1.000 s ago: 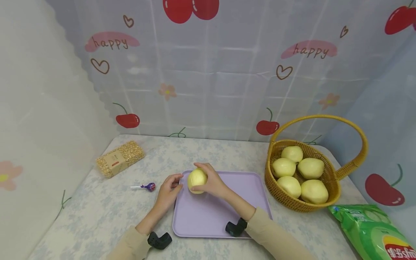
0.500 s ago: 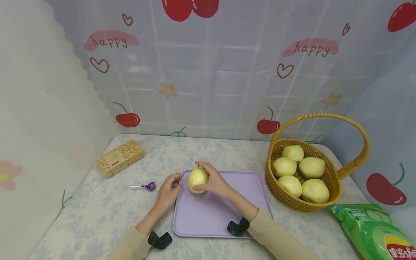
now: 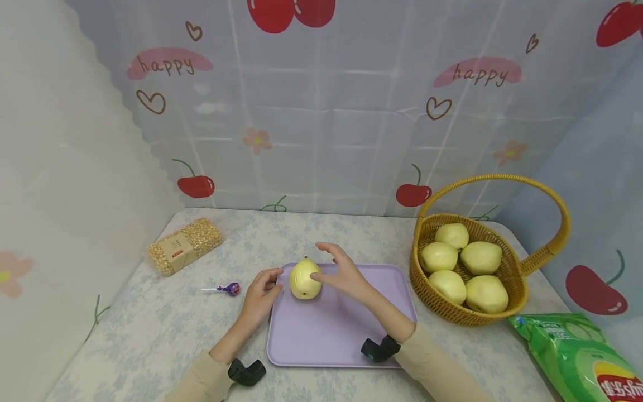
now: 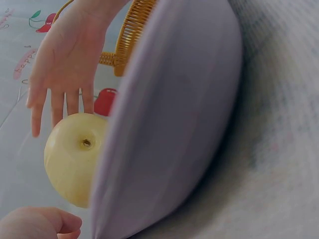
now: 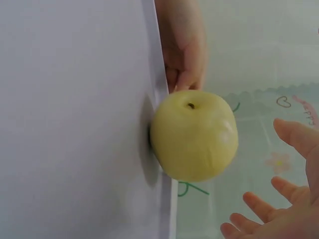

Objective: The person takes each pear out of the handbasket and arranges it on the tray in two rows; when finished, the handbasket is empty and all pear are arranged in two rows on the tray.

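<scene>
A pale yellow pear (image 3: 305, 278) lies on the lilac tray (image 3: 326, 340), near its upper left corner, stem pointing away. Just right of it, my right hand (image 3: 351, 279) is spread with thumb and fingers apart. In the right wrist view a gap shows between those fingers (image 5: 259, 206) and the pear (image 5: 195, 137). My left hand (image 3: 259, 296) holds the tray's left rim, its fingers bent and thumb at the edge. The undersides of the left fingers are hidden. The left wrist view shows the open right palm (image 4: 72, 55) beyond the pear.
A wicker basket (image 3: 469, 319) with a tall handle holds several pears at the right. A green chip bag (image 3: 577, 352) lies in front of it. On the left are a lollipop (image 3: 232, 288) and a clear pack of grain-like food (image 3: 186, 245). A printed curtain (image 3: 321, 139) hangs behind.
My right hand has let go of the pear and moved right, its fingers spreading. The pear now stands alone on the tray. My left hand has stayed at the tray's rim.
</scene>
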`<action>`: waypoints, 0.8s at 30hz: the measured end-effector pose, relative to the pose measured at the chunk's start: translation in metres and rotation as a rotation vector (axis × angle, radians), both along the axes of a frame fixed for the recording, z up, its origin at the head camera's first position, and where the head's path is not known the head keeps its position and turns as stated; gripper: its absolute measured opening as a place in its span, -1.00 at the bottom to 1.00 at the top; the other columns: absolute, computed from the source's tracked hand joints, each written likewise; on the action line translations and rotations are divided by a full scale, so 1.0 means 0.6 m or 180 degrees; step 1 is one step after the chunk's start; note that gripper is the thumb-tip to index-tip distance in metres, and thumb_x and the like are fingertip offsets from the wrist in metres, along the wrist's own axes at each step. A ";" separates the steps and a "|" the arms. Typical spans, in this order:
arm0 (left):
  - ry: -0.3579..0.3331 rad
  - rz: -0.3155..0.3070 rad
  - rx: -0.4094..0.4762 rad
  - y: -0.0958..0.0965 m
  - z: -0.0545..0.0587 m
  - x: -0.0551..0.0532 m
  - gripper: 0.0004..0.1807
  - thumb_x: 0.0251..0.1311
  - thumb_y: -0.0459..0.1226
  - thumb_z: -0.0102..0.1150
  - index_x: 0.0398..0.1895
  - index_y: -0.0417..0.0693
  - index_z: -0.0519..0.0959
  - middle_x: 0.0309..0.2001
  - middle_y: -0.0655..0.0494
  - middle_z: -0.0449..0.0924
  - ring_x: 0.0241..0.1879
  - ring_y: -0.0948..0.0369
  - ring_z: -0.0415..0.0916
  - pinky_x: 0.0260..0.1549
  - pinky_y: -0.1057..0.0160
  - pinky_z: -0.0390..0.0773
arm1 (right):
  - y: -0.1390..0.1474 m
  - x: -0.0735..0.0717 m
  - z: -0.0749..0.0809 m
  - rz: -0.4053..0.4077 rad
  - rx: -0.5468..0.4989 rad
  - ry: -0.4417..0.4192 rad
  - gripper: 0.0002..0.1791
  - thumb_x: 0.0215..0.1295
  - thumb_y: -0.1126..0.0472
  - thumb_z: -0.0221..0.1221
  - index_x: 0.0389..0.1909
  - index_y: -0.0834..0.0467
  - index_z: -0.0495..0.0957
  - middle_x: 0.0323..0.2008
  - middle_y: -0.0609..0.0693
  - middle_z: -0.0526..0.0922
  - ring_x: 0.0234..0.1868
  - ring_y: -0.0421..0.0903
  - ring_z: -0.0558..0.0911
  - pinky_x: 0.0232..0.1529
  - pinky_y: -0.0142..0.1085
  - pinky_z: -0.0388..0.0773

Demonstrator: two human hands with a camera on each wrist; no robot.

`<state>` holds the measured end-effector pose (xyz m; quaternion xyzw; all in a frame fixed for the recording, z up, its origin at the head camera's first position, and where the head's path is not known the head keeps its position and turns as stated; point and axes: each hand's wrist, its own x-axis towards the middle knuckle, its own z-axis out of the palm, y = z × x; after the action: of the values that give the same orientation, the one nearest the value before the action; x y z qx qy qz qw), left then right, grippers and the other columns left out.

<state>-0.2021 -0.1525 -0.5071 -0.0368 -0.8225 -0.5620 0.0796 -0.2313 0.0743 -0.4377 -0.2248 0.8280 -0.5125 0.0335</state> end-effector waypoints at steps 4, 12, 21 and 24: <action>-0.0018 0.0000 -0.0003 -0.001 -0.001 -0.001 -0.66 0.20 -0.41 0.12 0.07 -0.17 0.54 0.11 -0.06 0.52 0.04 0.03 0.49 -0.01 0.34 0.48 | 0.035 0.000 0.013 -0.0093 -0.0067 0.0158 -0.25 0.14 0.22 0.31 0.35 0.17 0.23 0.33 0.13 0.32 0.38 0.11 0.27 0.33 0.15 0.21; -0.0045 0.0013 0.0018 0.000 -0.005 -0.002 -0.66 0.20 -0.41 0.13 0.07 -0.16 0.55 0.11 -0.05 0.52 0.04 0.04 0.49 -0.04 0.39 0.49 | 0.126 0.000 0.035 -0.0560 -0.0169 0.0281 -0.33 0.21 0.27 0.24 0.32 0.18 0.23 0.30 0.24 0.36 0.35 0.20 0.28 0.31 0.16 0.24; -0.0044 0.0000 -0.0018 -0.001 -0.006 -0.003 -0.66 0.21 -0.40 0.12 0.08 -0.15 0.54 0.12 -0.05 0.52 0.06 0.04 0.48 -0.02 0.37 0.48 | 0.227 0.008 0.054 -0.0984 -0.0298 0.0330 -0.35 0.27 0.24 0.19 0.34 0.23 0.19 0.27 0.28 0.36 0.32 0.19 0.29 0.26 0.12 0.25; -0.0023 -0.0004 -0.0050 -0.001 -0.007 -0.003 -0.65 0.21 -0.41 0.12 0.08 -0.15 0.54 0.12 -0.05 0.52 0.06 0.04 0.48 -0.01 0.36 0.48 | 0.249 0.010 0.057 -0.1103 -0.0299 0.0300 -0.37 0.30 0.23 0.17 0.34 0.24 0.19 0.25 0.27 0.36 0.30 0.17 0.31 0.26 0.10 0.25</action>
<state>-0.2042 -0.1531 -0.5113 -0.0360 -0.8271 -0.5558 0.0759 -0.2255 0.2236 -0.4034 -0.1040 0.8302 -0.5377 -0.1046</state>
